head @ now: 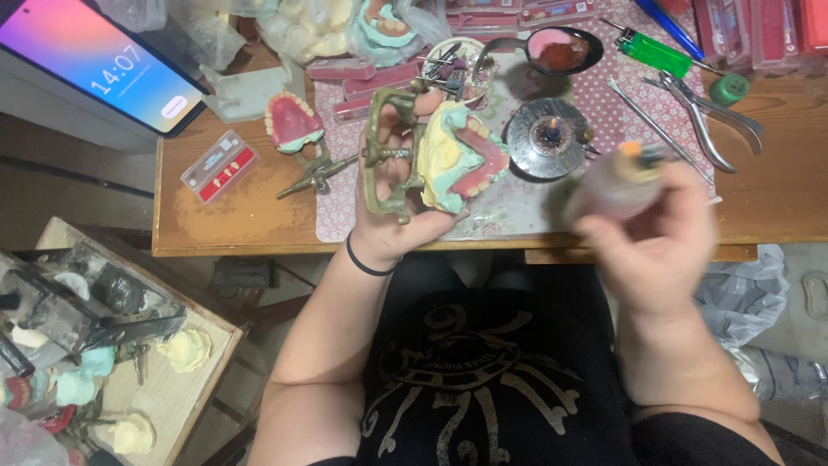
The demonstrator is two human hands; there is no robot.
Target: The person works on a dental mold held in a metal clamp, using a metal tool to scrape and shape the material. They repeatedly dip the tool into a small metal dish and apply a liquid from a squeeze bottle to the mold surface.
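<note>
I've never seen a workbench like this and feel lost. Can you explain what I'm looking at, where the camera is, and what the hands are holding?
There is one picture, from a camera worn on a person's head, looking down at their own two bare hands over a wooden table. The left hand holds a metal hinged frame carrying a dental model with pink gums and teeth. The right hand, blurred, holds a small bottle. On the table lie a burner with a small flame, pliers, a green lighter, a spoon holding pink material, another denture and a phone.
</note>
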